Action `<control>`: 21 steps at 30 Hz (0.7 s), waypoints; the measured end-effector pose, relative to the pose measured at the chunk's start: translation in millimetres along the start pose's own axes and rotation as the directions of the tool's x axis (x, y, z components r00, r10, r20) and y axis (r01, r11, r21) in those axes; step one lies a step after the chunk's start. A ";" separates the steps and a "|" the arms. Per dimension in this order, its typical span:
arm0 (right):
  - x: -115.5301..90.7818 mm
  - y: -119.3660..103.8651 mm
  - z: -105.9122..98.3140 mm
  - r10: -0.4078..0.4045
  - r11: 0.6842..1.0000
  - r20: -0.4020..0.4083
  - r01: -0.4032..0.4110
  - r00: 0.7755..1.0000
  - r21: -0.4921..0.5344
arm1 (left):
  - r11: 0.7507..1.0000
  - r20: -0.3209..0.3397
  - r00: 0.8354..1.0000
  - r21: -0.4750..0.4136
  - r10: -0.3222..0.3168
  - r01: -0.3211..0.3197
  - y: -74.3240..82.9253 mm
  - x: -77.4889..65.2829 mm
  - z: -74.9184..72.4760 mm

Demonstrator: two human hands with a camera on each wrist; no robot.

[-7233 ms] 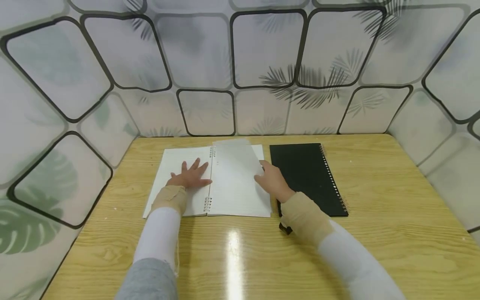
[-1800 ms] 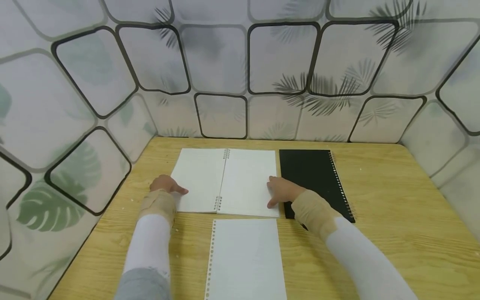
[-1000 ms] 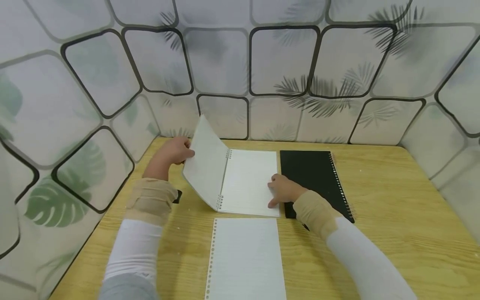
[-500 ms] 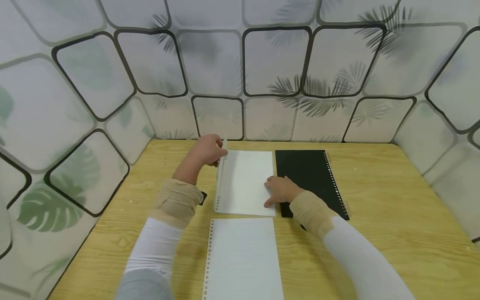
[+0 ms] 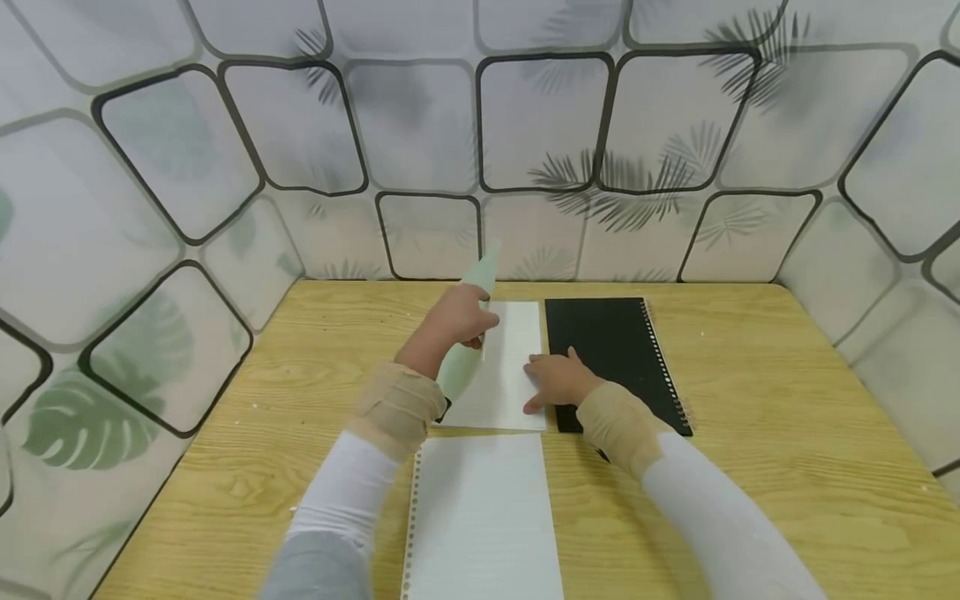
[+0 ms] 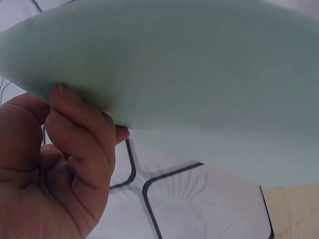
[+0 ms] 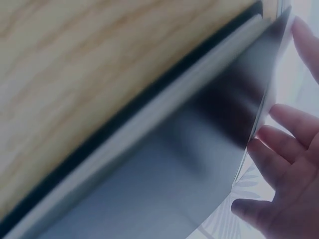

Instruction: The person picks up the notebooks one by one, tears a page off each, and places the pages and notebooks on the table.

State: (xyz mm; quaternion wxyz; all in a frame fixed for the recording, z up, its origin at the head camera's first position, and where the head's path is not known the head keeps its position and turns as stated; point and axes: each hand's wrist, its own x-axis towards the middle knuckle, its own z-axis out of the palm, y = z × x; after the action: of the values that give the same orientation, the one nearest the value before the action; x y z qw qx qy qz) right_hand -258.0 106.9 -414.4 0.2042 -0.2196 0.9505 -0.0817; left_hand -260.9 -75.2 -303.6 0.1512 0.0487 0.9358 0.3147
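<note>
Since half a second ago, the left hand (image 5: 456,318) has moved towards three o'clock, carrying a pale green cover (image 5: 461,373) over the spiral notebook's page (image 5: 516,367). From where I stand, that notebook lies near the middle of the tabletop (image 5: 765,400). The left hand's fingers are curled, pinching the cover's edge; the cover stands up and bows, probably because it is held by one edge and is flexible. The right hand (image 5: 558,377) is relaxed, fingers mostly straight and thumb apart, touching the page's edge at three o'clock and gripping nothing I can see; it seems placed there to steady the notebook. Just beyond that edge, also at three o'clock, lies a black notebook (image 5: 611,346), partly under the right hand. At six o'clock lies a loose lined sheet (image 5: 480,517), punched holes at its nine o'clock side, apparently set apart from the notebook.
</note>
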 end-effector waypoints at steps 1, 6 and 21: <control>0.1 0.0 -0.2 0.004 1.000 0.003 -0.004 1.000 0.002 | 1.000 0.001 1.000 0.007 0.001 -0.001 1.8 1.4 4.0; -1.7 -2.3 -1.4 0.006 1.000 0.020 -0.005 1.000 -0.004 | 0.995 0.025 0.999 0.099 0.020 -0.022 8.1 11.1 28.9; -4.8 -5.6 5.4 0.040 0.998 -0.155 -0.032 0.987 0.056 | 0.976 0.070 0.997 0.215 -0.033 0.017 -0.9 35.1 92.0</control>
State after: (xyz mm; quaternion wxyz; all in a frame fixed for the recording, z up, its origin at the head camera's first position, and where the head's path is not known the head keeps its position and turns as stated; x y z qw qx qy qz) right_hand -249.6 103.8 -416.2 0.1366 -0.1898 0.9648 -0.1203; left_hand -265.4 -16.5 -382.6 0.1831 0.0645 0.9587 0.2080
